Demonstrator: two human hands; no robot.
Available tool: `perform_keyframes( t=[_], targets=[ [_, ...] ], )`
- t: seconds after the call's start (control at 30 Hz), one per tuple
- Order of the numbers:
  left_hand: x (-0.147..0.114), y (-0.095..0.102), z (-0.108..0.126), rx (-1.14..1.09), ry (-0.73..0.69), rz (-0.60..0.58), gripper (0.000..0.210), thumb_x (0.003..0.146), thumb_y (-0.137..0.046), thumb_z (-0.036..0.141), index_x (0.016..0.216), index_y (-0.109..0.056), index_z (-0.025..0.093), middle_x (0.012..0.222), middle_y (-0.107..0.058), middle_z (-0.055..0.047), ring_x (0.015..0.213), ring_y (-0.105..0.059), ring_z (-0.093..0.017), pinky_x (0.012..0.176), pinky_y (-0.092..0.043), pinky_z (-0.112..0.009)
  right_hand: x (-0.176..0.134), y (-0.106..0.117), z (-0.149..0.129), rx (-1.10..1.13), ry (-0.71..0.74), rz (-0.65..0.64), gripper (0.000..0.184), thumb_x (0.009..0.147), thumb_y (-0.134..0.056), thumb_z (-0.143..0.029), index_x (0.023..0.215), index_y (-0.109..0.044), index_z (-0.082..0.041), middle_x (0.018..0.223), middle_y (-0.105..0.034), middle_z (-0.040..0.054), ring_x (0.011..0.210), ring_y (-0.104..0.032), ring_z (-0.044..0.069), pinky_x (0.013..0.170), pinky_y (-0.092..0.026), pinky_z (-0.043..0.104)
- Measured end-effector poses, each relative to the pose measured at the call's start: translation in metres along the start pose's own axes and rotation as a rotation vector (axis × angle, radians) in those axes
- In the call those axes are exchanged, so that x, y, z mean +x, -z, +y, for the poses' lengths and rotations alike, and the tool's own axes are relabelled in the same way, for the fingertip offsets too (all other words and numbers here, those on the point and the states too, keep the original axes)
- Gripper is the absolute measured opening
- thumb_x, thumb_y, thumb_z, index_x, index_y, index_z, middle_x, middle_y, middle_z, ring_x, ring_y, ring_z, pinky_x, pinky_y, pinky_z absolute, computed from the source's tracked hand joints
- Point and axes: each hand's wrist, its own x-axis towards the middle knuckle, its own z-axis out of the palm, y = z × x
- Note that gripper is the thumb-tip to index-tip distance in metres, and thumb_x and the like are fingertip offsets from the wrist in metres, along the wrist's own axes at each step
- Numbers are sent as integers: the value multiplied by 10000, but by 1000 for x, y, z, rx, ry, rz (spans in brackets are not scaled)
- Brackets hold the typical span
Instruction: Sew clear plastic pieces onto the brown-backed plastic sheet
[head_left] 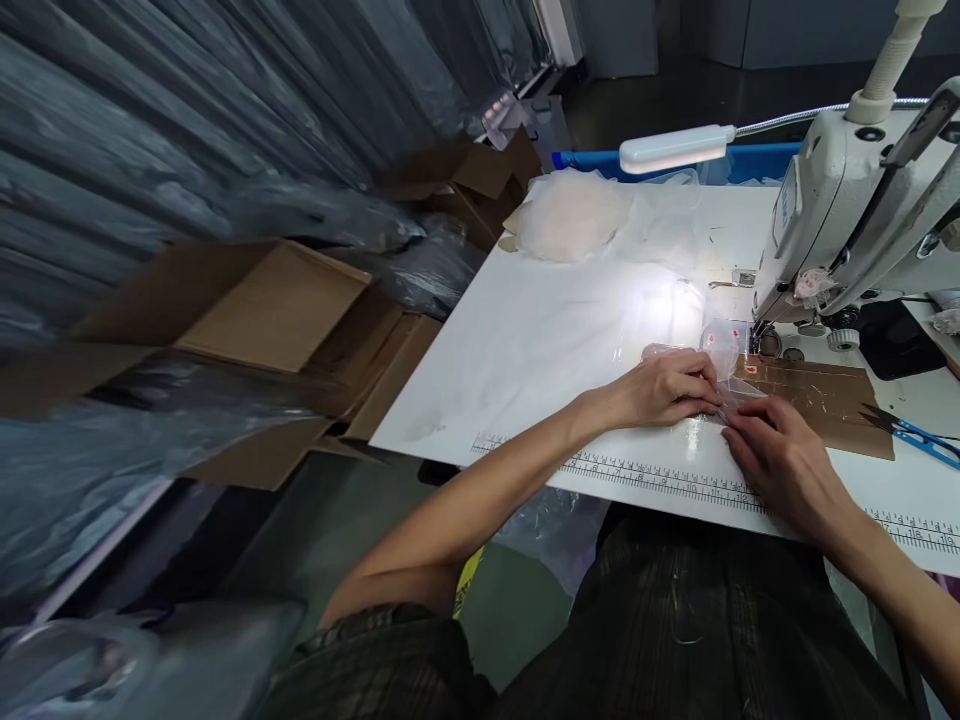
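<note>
My left hand point(673, 388) rests on the white sewing table, its fingers closed on a piece of thin, see-through fabric point(721, 352). Close beside it, my right hand point(776, 450) pinches the near edge of the same fabric between thumb and fingers. The far end of the fabric lies by the needle area of the sewing machine point(806, 215). Small red marks show around there. A brown tape-covered board point(832, 400) lies flat to the right of the fabric, with bits of thread on it.
Blue thread snips point(919, 435) lie at the right. A pale heap of sheer fabric point(574, 215) sits at the table's far left. Above hangs a white lamp point(675, 150). A printed ruler point(660, 478) runs along the front edge. An open cardboard box point(277, 305) stands left of the table.
</note>
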Motion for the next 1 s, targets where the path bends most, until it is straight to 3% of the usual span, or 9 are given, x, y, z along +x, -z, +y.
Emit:
perform_keyframes(
  t=[0.13,0.27,0.4,0.5,0.63,0.77,0.87,0.93,1.0],
  targets=[
    [2,5,4,120,-61,3,280,995,-532,353,813,-680,201,959,-718,-34,819,-624,-136,846,-441,-343,-7,7,3,122,-34,1,221,978,-476,-268,915,-671,-188,920,-680,107,820,-662,206,712,-574,340],
    [3,18,12,123,-93,-56,296,1006,-502,356,799,-650,206,1052,-730,-29,899,-632,-140,948,-395,-366,-13,45,10,404,-295,0,234,948,-547,-400,843,-663,-225,847,-692,66,770,-664,186,668,-554,308],
    [0,23,19,130,-79,-120,259,1004,-495,315,820,-655,228,996,-746,2,857,-634,-135,886,-413,-344,-22,79,18,740,-566,150,374,875,-608,-552,662,-587,-246,637,-627,17,528,-564,147,491,-482,284],
    [-4,24,29,147,-148,-58,242,991,-517,259,788,-641,217,931,-749,15,784,-620,-120,746,-414,-296,-22,88,24,802,-637,213,449,888,-582,-568,580,-526,-247,578,-586,18,494,-528,139,471,-464,283],
    [-12,27,53,308,-247,38,229,979,-534,210,776,-639,206,742,-707,28,619,-548,-103,590,-370,-268,-9,70,24,523,-551,10,314,872,-602,-554,865,-681,-251,819,-694,62,712,-658,205,617,-570,349],
    [-22,30,73,476,-236,87,194,977,-520,159,829,-642,194,729,-699,33,602,-541,-101,594,-400,-267,13,35,16,309,-238,-189,439,844,-639,-444,1221,-625,-221,1111,-664,123,1002,-652,272,841,-566,459],
    [-31,33,72,388,-128,142,153,978,-515,139,866,-614,173,898,-736,-9,742,-621,-115,695,-470,-271,27,18,10,300,-122,-222,252,863,-584,-401,985,-695,-211,1179,-625,151,1106,-616,292,891,-541,464],
    [-37,37,64,258,-50,180,147,992,-506,167,870,-588,172,957,-735,-33,822,-653,-124,727,-499,-274,32,17,7,436,-216,-260,269,886,-539,-439,808,-648,-207,1050,-668,136,924,-673,243,757,-574,394],
    [-41,42,54,149,-4,214,151,1004,-499,205,877,-575,175,977,-730,-52,846,-668,-128,723,-515,-278,35,21,7,632,-412,-334,311,896,-511,-500,814,-588,-210,833,-691,88,654,-661,179,578,-557,322]
  ],
)
